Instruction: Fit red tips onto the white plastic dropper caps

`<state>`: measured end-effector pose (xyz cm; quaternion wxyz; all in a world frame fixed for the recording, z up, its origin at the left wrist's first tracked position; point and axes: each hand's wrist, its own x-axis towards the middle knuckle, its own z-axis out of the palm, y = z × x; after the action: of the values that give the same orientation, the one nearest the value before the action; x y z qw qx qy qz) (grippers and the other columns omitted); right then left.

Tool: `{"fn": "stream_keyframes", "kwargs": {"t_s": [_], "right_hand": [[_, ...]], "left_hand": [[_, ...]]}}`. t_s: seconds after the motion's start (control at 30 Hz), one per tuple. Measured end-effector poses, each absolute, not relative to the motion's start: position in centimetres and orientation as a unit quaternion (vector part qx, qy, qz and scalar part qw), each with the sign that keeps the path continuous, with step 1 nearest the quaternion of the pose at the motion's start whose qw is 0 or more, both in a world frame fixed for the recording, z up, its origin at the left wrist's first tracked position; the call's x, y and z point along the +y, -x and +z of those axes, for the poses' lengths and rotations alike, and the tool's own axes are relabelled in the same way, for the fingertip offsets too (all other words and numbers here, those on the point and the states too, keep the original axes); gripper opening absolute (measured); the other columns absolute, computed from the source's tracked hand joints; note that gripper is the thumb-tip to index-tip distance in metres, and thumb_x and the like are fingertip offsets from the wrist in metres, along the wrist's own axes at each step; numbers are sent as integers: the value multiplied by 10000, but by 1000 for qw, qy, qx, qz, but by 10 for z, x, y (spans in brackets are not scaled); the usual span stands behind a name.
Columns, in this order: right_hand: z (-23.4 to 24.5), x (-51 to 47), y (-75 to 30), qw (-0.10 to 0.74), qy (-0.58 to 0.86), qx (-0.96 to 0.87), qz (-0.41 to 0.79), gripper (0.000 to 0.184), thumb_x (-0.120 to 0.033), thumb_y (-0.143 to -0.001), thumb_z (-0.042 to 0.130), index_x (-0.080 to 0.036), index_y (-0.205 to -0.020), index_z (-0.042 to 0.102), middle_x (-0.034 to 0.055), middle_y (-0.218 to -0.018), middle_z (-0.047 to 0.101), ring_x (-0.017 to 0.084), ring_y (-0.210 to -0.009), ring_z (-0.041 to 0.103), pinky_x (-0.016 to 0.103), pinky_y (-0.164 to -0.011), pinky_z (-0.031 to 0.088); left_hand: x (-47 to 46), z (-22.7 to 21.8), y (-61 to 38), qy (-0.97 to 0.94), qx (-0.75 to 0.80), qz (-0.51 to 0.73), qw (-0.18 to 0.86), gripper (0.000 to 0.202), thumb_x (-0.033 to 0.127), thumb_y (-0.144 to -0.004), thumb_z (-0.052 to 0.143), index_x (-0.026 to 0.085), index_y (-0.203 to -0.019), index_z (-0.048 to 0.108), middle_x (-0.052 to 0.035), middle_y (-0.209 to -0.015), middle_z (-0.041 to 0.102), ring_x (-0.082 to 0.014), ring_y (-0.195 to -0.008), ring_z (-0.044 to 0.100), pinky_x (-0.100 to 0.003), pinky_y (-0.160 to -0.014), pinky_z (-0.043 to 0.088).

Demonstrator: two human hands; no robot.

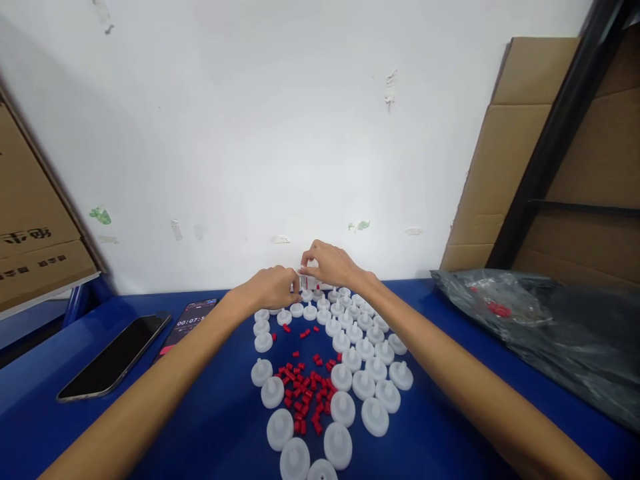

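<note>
Both arms reach to the back of the blue table, close to the wall. My left hand is closed with curled fingers beside a white round cap with a stem; whatever it grips is hidden. Just above and to the right, my right hand pinches thumb and forefinger together over a small pale spot too small to name. Below the hands, white stemmed caps stand in a loose ring, denser on the right. Small red cylindrical pieces lie heaped inside the ring, with a few scattered farther back.
On the left lie a dark phone and another phone with a running timer. A grey plastic bag with a clear bag of red pieces covers the right side. Cardboard leans behind; the white wall bounds the back.
</note>
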<state>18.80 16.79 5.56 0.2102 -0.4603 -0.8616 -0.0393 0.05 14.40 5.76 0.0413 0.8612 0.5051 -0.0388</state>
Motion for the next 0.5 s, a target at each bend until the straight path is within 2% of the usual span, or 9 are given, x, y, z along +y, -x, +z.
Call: {"fn": "stream_keyframes", "kwargs": {"t_s": [0.17, 0.27, 0.33, 0.4, 0.5], "right_hand": [[59, 165, -185, 209, 468, -858, -27, 231, -442, -963, 587, -252, -976, 718, 30, -955, 703, 193, -871, 633, 285, -692, 425], [59, 165, -186, 194, 470, -861, -14, 244, -420, -987, 566, -217, -1045, 689, 37, -1022, 696, 189, -905, 644, 334, -794, 502], [59, 165, -188, 180, 472, -863, -4, 268, -408, -991, 574, -185, -1117, 656, 61, -1109, 673, 196, -955, 648, 394, -851, 536], [59, 166, -189, 163, 470, -867, 9, 282, -391, -989, 589, -177, -1168, 634, 81, -1184, 648, 206, -1003, 646, 423, -879, 548], [58, 166, -189, 132, 449, -883, 40, 282, -377, -989, 593, -188, -1194, 628, 84, -1219, 638, 210, -1021, 647, 418, -881, 556]], "left_hand": [[150, 45, -2, -871, 483, -52, 67, 303, 341, -984, 608, 183, -1242, 609, -96, -1260, 622, -229, -1059, 645, -427, -894, 567], [150, 49, -1, -876, 476, -30, 69, 303, 346, -985, 608, 173, -1234, 608, -96, -1242, 627, -224, -1041, 649, -428, -883, 570], [149, 59, 3, -879, 472, -5, 66, 239, 339, -973, 616, 166, -1131, 662, -75, -1127, 678, -203, -958, 665, -380, -842, 566], [147, 74, 11, -881, 468, 28, 63, 164, 304, -929, 621, 186, -916, 736, -37, -900, 732, -173, -812, 667, -285, -746, 523], [143, 101, 27, -878, 469, 81, 50, 236, 366, -898, 589, 202, -840, 749, -16, -799, 742, -162, -716, 645, -249, -628, 449]]}}
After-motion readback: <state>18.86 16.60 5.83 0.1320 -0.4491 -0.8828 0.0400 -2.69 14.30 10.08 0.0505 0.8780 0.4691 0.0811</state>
